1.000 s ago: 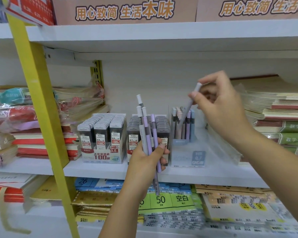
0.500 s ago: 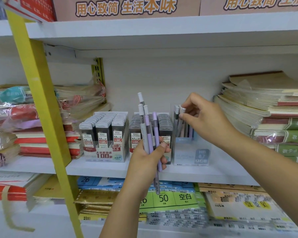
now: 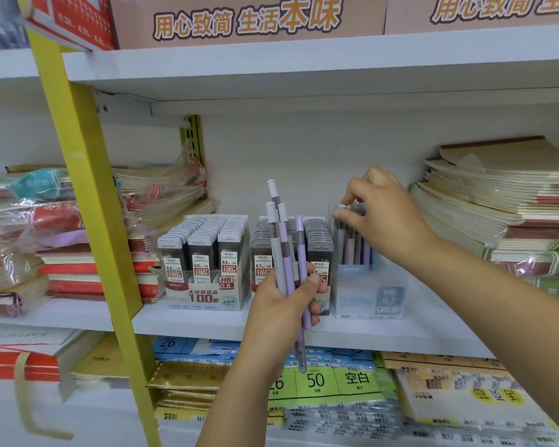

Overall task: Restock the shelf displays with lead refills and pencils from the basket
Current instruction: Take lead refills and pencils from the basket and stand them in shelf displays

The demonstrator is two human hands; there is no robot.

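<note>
The pencil [image 3: 343, 206] that the right hand [image 3: 381, 217] held tilted high above the shelf 1 second ago has come down into the clear display box [image 3: 368, 298]; only its pale cap now shows at the level of the other pencils standing there. The right hand has dropped with it and sits over the box's open top, thumb and forefinger pinching that cap. By my reading, 1 more pencil is as good as stocked and only the release remains. The left hand [image 3: 288, 304] has hardly shifted: it grips a bundle of spare pencils [image 3: 284, 250], about 5 by their caps, upright in front of the lead refill trays [image 3: 204, 253], just left of the box and below the right hand. Those spares look like the next to go in, 1 at a time, and the reach from bundle to box is short. The refill trays look nearly full. The box and trays stand side by side on the white shelf [image 3: 207, 321], between a yellow upright [image 3: 88, 188] on the left and stacked notebooks [image 3: 497, 204] on the right. The basket is not in view.
</note>
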